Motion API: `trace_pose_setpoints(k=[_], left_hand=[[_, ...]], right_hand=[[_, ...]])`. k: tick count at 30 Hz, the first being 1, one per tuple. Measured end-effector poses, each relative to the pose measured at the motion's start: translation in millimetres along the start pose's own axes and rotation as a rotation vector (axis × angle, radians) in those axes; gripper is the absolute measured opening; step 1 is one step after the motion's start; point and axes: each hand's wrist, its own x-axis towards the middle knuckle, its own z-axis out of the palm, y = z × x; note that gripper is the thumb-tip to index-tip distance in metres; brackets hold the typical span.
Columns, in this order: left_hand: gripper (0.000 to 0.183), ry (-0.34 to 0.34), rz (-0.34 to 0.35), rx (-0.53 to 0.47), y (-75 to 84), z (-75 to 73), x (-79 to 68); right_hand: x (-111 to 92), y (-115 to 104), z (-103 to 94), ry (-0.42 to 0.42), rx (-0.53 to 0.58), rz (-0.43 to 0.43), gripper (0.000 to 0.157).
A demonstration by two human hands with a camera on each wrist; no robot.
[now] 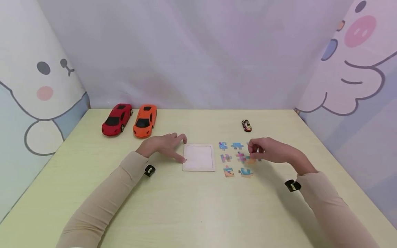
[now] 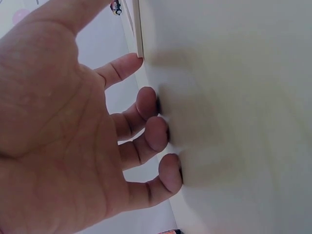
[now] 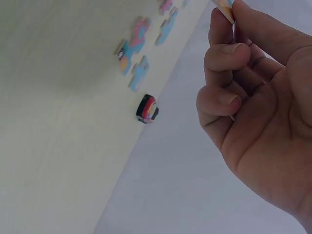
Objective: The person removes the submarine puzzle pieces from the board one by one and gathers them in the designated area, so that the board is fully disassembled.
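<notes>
A square white puzzle frame (image 1: pixel 199 169) lies flat in the middle of the table. My left hand (image 1: pixel 164 145) is spread at its left side, index fingertip at the far corner and thumb at the near part of that edge. In the left wrist view the other fingers (image 2: pixel 157 132) are bent, tips down by the tabletop. Above the puzzle pieces, my right hand (image 1: pixel 273 150) pinches one orange-and-blue puzzle piece (image 3: pixel 225 8) between thumb and index finger. Several loose pieces, such as a blue one (image 1: pixel 237 145) and a beach-coloured one (image 1: pixel 228 172), lie right of the frame.
Toward the back left stand a red toy car (image 1: pixel 117 120) and an orange toy car (image 1: pixel 145 121). A small patterned toy car (image 1: pixel 246 125) sits behind the pieces. Cloth walls (image 1: pixel 192 69) with cartoon animals border the table (image 1: pixel 186 213) at the back and sides.
</notes>
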Motion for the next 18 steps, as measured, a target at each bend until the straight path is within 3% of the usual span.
trace_pose_setpoints(k=[12, 18], left_hand=[[0.072, -0.003, -0.018, -0.017, -6.0, 1.3, -0.8], [0.073, -0.008, 0.015, -0.103, -11.4, 4.8, -5.3]], right_hand=[[-22, 30, 20.1, -0.059, 0.047, 0.082, 0.01], [-25, 33, 22.5, -0.061, 0.048, 0.084, 0.009]])
